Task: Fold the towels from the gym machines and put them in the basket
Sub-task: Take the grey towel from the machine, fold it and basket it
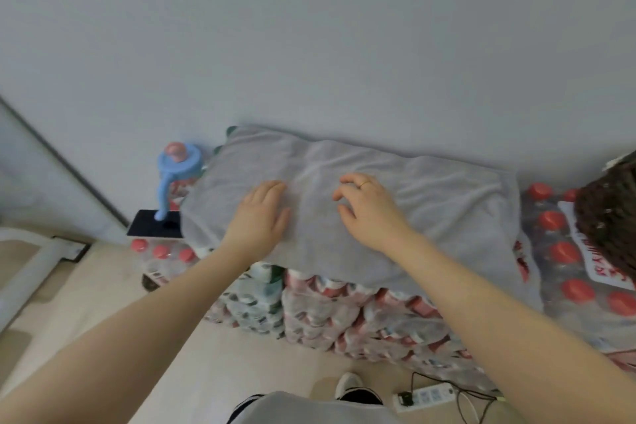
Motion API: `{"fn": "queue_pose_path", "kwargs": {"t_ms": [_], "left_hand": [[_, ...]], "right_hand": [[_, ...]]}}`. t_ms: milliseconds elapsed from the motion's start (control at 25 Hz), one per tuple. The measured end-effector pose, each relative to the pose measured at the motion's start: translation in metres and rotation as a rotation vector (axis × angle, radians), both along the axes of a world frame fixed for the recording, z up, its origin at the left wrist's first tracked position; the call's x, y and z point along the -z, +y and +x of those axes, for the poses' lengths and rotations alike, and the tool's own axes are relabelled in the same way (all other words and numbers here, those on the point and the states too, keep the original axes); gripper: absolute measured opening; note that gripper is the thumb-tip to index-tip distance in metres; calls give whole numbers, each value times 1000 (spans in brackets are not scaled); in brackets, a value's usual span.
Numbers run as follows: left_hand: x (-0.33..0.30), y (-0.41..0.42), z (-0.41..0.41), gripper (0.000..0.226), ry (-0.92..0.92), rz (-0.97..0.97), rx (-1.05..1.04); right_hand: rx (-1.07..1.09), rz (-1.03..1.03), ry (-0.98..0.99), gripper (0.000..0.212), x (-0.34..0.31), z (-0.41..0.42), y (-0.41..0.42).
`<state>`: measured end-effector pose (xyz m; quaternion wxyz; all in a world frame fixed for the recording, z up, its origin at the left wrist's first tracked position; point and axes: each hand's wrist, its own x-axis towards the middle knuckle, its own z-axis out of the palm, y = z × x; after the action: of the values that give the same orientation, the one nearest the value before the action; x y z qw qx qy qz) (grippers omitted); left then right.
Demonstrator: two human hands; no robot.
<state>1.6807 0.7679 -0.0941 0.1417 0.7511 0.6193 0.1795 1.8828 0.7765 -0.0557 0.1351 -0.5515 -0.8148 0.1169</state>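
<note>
Both hands' fingers point(275, 188) loose on grey towel point(430, 189); red bottle-pack label point(599, 272) perhaps "RA…", blurred.

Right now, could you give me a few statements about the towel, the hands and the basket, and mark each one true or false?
1. The grey towel lies spread over stacked packs of bottled water. True.
2. The left hand rests flat on the towel. True.
3. The right hand grips a red bottle cap. False: it is on the towel, with its fingers loosely curled and holding nothing.
4. The dark wicker basket is at the left edge of the view. False: it is at the right edge, on red-capped bottles.
5. A ring shows on the right hand. True.
</note>
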Motion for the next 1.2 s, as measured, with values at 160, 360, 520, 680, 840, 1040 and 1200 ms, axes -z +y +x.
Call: {"fn": "queue_pose_path", "kwargs": {"t_ms": [160,360,520,680,840,1040,1200], "left_hand": [[17,-50,-76,57,-97,-18,-315],[31,-60,-103,52,-642,-344,-608],[30,-46,-110,37,-811,-445,-664],[21,-51,-92,21,-1006,-423,-569],[17,-73,-52,14,-927,-281,-270],[-8,-77,25,8,-791,-248,101],[-16,-75,76,23,-827,-288,147]], "right_hand": [[5,-66,138,21,7,-70,-26],[127,-62,149,20,25,-94,-64],[369,-100,264,21,33,-69,-95],[674,-61,341,23,36,-31,-118],[930,-3,402,28,40,8,-136],[1306,-130,675,44,50,79,-139],[1373,-376,724,38,56,113,-144]]}}
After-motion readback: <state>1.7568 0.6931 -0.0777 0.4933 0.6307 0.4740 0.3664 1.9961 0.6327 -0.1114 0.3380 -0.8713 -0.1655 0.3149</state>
